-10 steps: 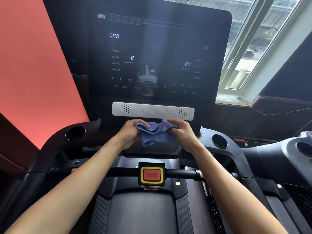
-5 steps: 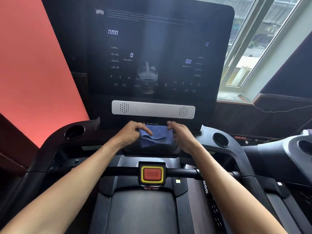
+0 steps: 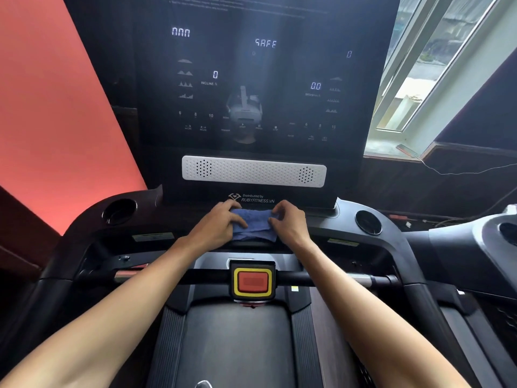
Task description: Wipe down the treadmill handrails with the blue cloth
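The blue cloth (image 3: 255, 225) lies bunched on the black console ledge just under the big dark screen (image 3: 251, 79). My left hand (image 3: 216, 224) presses its left part with fingers curled over it. My right hand (image 3: 288, 223) pinches the cloth's right edge between thumb and fingers. Below my forearms the black front handrail bar (image 3: 330, 279) runs across, with a red and yellow stop button (image 3: 253, 281) at its middle. The left side handrail (image 3: 64, 264) and right side handrail (image 3: 414, 275) curve down from the console.
Round cup holders sit at the console's left (image 3: 119, 211) and right (image 3: 368, 222). A white speaker strip (image 3: 253, 171) spans the screen's base. The belt (image 3: 235, 345) lies below. A second treadmill (image 3: 492, 247) stands to the right, a window (image 3: 436, 65) behind it, a red wall (image 3: 47, 121) left.
Both hands lowered the cloth from in front of the console onto the ledge and flattened it. The screen now reads SAFE. My view has tilted down slightly.
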A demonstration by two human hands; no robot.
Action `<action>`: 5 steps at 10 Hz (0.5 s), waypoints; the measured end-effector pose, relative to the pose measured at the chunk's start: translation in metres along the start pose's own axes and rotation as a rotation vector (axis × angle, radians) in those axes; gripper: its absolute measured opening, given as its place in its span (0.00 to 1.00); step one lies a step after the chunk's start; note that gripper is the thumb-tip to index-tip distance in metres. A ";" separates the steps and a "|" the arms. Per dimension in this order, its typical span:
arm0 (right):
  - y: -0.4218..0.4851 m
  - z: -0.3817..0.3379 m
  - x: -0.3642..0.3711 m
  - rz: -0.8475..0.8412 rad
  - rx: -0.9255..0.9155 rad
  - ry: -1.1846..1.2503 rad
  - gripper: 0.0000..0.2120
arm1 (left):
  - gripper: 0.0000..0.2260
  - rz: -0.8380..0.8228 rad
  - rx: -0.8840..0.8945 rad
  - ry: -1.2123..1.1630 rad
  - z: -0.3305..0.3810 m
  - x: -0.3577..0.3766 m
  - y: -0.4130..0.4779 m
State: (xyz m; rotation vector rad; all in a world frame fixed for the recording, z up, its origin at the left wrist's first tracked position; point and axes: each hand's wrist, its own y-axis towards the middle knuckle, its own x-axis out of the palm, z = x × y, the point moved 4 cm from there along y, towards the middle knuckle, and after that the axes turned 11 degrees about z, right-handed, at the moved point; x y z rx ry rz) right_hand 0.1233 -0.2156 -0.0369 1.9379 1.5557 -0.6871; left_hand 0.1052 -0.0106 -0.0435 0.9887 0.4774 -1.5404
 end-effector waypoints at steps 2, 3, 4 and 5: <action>0.006 0.007 0.005 0.015 -0.023 -0.080 0.05 | 0.11 0.151 0.270 0.266 0.001 0.001 -0.014; 0.008 0.011 0.006 0.029 -0.013 -0.054 0.06 | 0.10 0.153 0.325 0.319 -0.005 0.007 -0.014; 0.009 0.008 0.008 0.053 -0.027 -0.038 0.06 | 0.08 0.154 0.264 0.273 -0.003 0.006 -0.007; 0.007 0.003 0.006 0.088 -0.049 0.012 0.11 | 0.07 0.165 0.101 0.064 0.000 -0.005 -0.002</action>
